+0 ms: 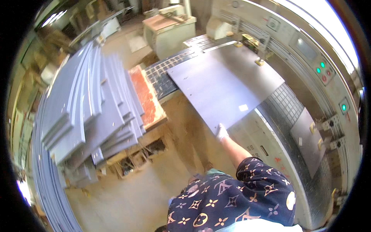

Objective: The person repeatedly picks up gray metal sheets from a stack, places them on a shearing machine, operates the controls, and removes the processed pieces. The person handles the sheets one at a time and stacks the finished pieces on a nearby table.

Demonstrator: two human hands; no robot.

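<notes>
My right hand [222, 132], in a white glove, is at the near corner of a large grey panel [220, 89]. Its fingers look closed around the panel's edge, with part of the hand over the top face. The panel lies flat across the machine's dark gridded bed [166, 77], and a small white label [242, 108] is stuck on it near my hand. Its far side reaches under the machine's clamps [259, 61]. My left hand does not show.
Uneven stacks of grey panels [104, 112] stand on the left beside an orange-red board [146, 96]. The machine's upright side [328, 50] carries lit green buttons and a screen. Another panel [307, 139] lies further right on the bed. A pale cabinet [172, 34] stands behind.
</notes>
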